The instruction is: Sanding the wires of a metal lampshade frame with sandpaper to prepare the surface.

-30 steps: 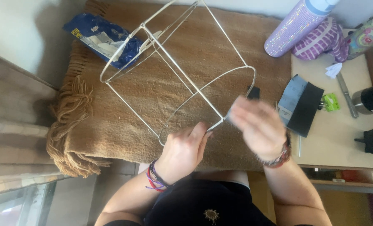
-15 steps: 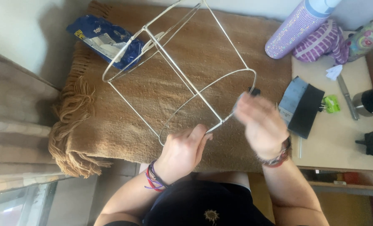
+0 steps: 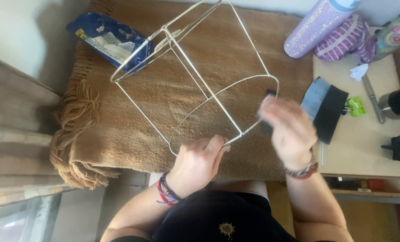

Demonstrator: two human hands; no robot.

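Observation:
A white wire lampshade frame (image 3: pixel 195 76) lies on its side on a brown fringed blanket (image 3: pixel 132 130). My left hand (image 3: pixel 197 161) grips the near ring of the frame at its lowest part. My right hand (image 3: pixel 289 132) is blurred with motion at the right side of that ring. It pinches a small dark piece (image 3: pixel 270 94) against the wire; what the piece is I cannot tell.
A blue foil bag (image 3: pixel 108 40) lies under the frame's far ring. A glittery purple bottle (image 3: pixel 319 27) and striped purple cloth (image 3: pixel 345 40) sit at the back right. On the beige table (image 3: pixel 366 148): dark sheets (image 3: pixel 325 110), a green clip (image 3: pixel 356 106), a metal tool (image 3: pixel 372 98).
My right hand has slid along the wire ring and back while my left hand kept its grip. The frame has shifted a little.

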